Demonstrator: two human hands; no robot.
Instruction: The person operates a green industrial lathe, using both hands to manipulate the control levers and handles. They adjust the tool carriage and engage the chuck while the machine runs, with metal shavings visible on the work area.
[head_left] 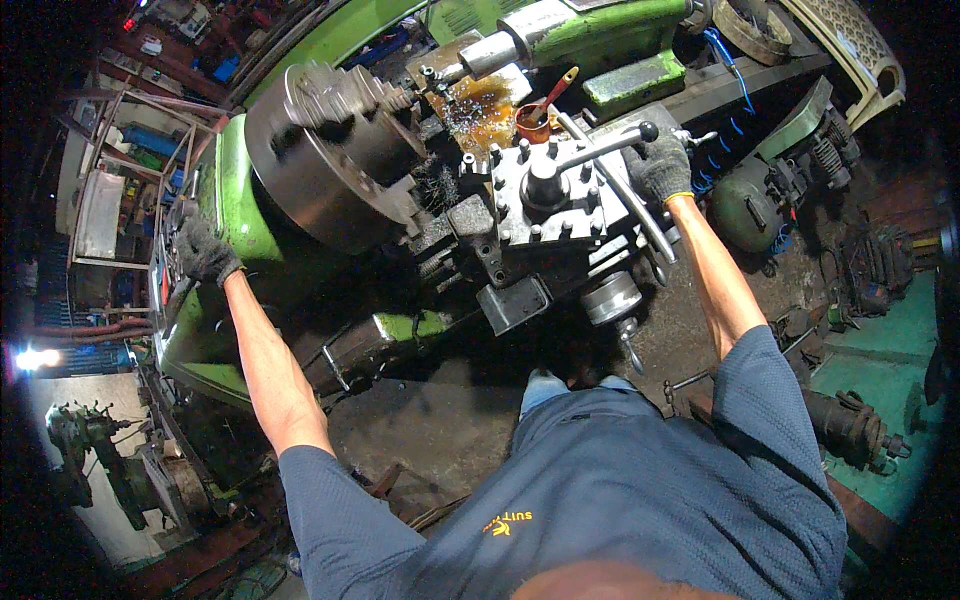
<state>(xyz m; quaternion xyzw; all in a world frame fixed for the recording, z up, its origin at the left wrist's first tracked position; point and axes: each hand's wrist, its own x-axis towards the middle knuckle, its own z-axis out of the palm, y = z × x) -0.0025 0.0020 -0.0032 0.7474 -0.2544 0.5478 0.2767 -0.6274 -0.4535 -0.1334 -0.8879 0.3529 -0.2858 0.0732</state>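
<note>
You probably control the turning chuck, left hand at the headstock edge, right hand beside the lever, both grasps unclear; next needs steadiness.

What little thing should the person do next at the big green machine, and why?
Maybe stop the chuck before reaching nearer. It looks blurred, as if spinning, with the gloved left hand beside the green headstock and the gloved right hand by the handle on the tool post. Getting snagged could hurt.
</note>
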